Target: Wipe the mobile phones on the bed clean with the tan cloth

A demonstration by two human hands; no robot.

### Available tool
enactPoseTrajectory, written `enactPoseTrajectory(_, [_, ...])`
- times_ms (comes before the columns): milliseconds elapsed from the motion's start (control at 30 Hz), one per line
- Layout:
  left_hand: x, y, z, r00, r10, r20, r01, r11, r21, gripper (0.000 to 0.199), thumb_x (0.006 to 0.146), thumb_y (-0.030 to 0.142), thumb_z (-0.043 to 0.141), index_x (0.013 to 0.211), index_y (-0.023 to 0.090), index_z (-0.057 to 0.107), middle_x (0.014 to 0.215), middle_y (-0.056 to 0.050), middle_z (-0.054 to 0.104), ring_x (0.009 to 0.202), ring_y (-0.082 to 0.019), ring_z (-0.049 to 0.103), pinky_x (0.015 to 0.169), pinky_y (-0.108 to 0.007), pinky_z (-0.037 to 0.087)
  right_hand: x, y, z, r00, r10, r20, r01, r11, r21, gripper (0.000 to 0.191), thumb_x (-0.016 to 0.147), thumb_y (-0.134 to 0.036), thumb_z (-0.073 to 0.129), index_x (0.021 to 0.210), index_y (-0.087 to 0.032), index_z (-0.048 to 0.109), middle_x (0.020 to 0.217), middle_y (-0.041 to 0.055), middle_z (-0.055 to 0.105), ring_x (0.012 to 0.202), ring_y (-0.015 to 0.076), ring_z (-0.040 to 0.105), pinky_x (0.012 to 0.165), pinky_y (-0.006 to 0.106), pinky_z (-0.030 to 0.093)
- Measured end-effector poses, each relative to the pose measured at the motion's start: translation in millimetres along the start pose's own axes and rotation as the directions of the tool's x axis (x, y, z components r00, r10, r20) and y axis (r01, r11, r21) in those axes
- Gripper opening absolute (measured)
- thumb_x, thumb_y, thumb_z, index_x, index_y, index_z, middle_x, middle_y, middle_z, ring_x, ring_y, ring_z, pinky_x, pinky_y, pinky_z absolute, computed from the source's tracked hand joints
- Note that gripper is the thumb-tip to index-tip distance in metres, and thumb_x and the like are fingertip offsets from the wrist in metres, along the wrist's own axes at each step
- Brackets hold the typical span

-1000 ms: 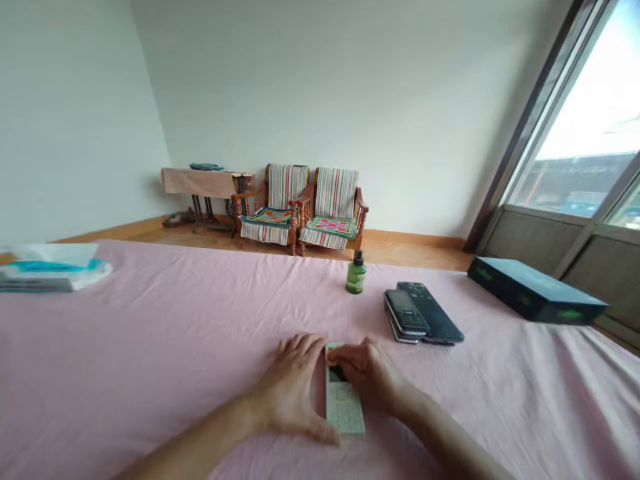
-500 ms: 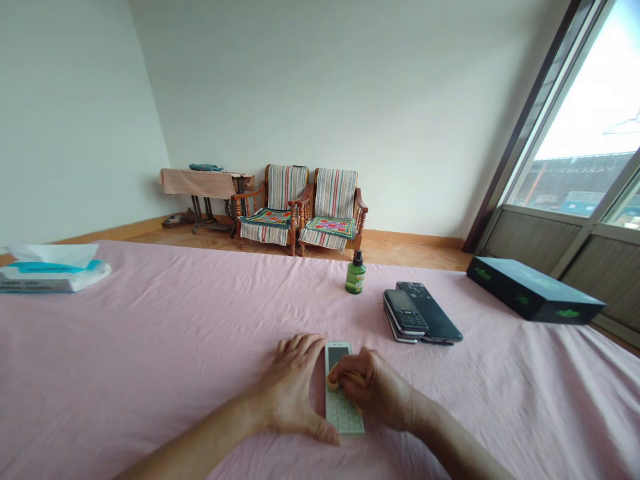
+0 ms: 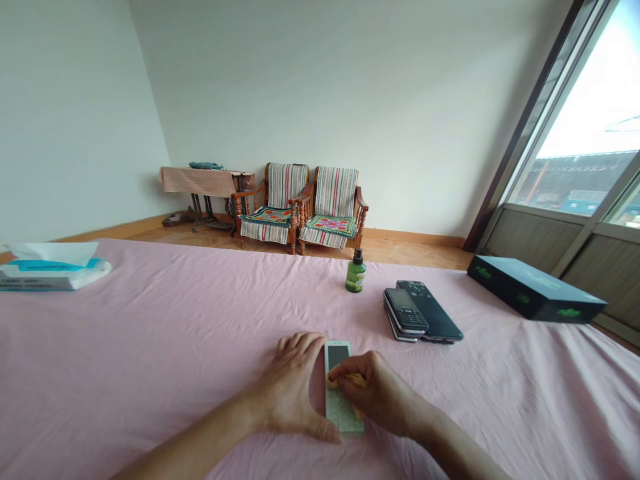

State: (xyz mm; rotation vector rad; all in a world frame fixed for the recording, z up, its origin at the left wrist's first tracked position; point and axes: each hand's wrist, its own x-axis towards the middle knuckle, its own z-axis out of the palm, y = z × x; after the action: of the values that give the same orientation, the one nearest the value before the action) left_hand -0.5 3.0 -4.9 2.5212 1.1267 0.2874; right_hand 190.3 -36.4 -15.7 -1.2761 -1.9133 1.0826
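Note:
A white keypad phone lies flat on the pink cloth, its small dark screen at the far end. My left hand is spread, fingertips at the phone's upper left edge and thumb at its bottom left corner. Over the middle of the phone, my right hand is closed around a yellowish cloth, pressing it on or just above the keys. The hand covers part of the keypad and most of the cloth.
Beyond my right hand lie a stack of keypad phones and a larger dark phone. A green bottle stands behind. A black box sits far right, a tissue pack far left, all on the pink tablecloth.
My right hand has shifted very slightly over the phone with the cloth in it. My left hand and the phone stay in place.

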Motion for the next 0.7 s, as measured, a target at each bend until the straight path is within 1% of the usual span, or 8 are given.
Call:
enactPoseTrajectory(67, [0, 0, -0.3, 1.0, -0.006, 0.009, 0.006, 1.0, 0.0, 0.113, 0.042, 0.072, 0.072, 0.136, 0.019, 0.037, 0.138, -0.017, 0.042, 0.126, -0.04, 0.036, 0.107, -0.057, 0.023, 1, 0, 1, 1.0, 0.005, -0.003, -0.005, 1.0, -0.014, 0.03, 0.08, -0.014, 0.044, 0.082, -0.016, 0.073, 0.06, -0.0002, 0.062, 0.05, 0.0084, 0.051, 0.045, 0.017, 0.035])
enactPoseTrajectory(167, [0, 0, -0.9, 1.0, -0.006, 0.005, 0.006, 1.0, -0.005, 0.113, 0.042, 0.072, 0.072, 0.136, 0.019, 0.037, 0.138, -0.017, 0.041, 0.127, -0.04, 0.036, 0.107, -0.057, 0.023, 1, -1, -7, 0.999, -0.018, -0.039, 0.015, 0.998, -0.063, 0.028, 0.075, -0.011, 0.048, 0.08, -0.016, 0.075, 0.065, 0.001, 0.066, 0.054, 0.0091, 0.052, 0.049, 0.017, 0.036])
enactPoseTrajectory(267, [-1, 1, -1.6, 1.0, -0.001, -0.004, 0.001, 1.0, -0.013, 0.112, 0.042, 0.071, 0.072, 0.136, 0.019, 0.037, 0.137, -0.017, 0.043, 0.125, -0.04, 0.037, 0.106, -0.057, 0.024, -1, -2, -11, 0.999, -0.004, -0.038, 0.003, 0.999, -0.036, 0.027, 0.074, -0.01, 0.049, 0.078, -0.014, 0.075, 0.063, 0.0008, 0.065, 0.053, 0.0084, 0.05, 0.048, 0.017, 0.034])
enactPoseTrajectory(367, [-2, 2, -2.1, 1.0, -0.006, -0.003, 0.006, 1.0, -0.018, 0.111, 0.043, 0.071, 0.072, 0.135, 0.021, 0.037, 0.136, -0.016, 0.043, 0.125, -0.04, 0.038, 0.106, -0.058, 0.024, -1, -3, -3, 1.0, -0.007, -0.008, 0.007, 1.0, -0.006, 0.028, 0.076, -0.011, 0.045, 0.076, -0.014, 0.073, 0.06, -0.0009, 0.06, 0.051, 0.0075, 0.047, 0.046, 0.017, 0.032])
enactPoseTrajectory(433, [-2, 2, -2.0, 1.0, -0.009, -0.004, 0.009, 1.0, -0.017, 0.111, 0.042, 0.071, 0.073, 0.135, 0.021, 0.038, 0.136, -0.016, 0.043, 0.125, -0.04, 0.038, 0.106, -0.057, 0.025, 0, -3, 4, 1.0, -0.02, -0.001, 0.02, 0.999, -0.035, 0.03, 0.076, -0.01, 0.043, 0.074, -0.015, 0.072, 0.057, -0.0017, 0.058, 0.051, 0.0076, 0.047, 0.046, 0.017, 0.032])
enactPoseTrajectory(500, [-2, 1, -1.4, 1.0, -0.004, -0.01, 0.004, 1.0, -0.017, 0.11, 0.042, 0.071, 0.073, 0.134, 0.021, 0.038, 0.136, -0.016, 0.043, 0.124, -0.04, 0.039, 0.105, -0.057, 0.026, 0, -2, 4, 1.0, -0.02, -0.02, 0.018, 0.998, -0.065, 0.03, 0.076, -0.01, 0.043, 0.076, -0.016, 0.072, 0.058, -0.0015, 0.059, 0.051, 0.008, 0.049, 0.047, 0.017, 0.033])
enactPoseTrajectory(600, [-1, -1, -0.1, 1.0, -0.003, -0.008, 0.003, 1.0, -0.017, 0.112, 0.041, 0.071, 0.073, 0.135, 0.022, 0.038, 0.137, -0.016, 0.043, 0.125, -0.04, 0.038, 0.106, -0.057, 0.025, -2, 1, -9, 0.998, -0.003, -0.055, -0.001, 0.997, -0.083, 0.028, 0.074, -0.01, 0.046, 0.079, -0.015, 0.074, 0.061, -0.0002, 0.062, 0.051, 0.0084, 0.051, 0.046, 0.017, 0.034])
enactPoseTrajectory(700, [-1, -2, 0.2, 1.0, -0.013, 0.012, 0.013, 1.0, -0.013, 0.116, 0.041, 0.072, 0.072, 0.138, 0.019, 0.035, 0.14, -0.017, 0.04, 0.128, -0.041, 0.035, 0.107, -0.059, 0.021, -5, 6, -23, 0.998, 0.04, -0.038, -0.041, 0.998, -0.043, 0.026, 0.074, -0.012, 0.048, 0.08, -0.014, 0.074, 0.056, -0.0008, 0.059, 0.046, 0.0078, 0.048, 0.042, 0.017, 0.033])
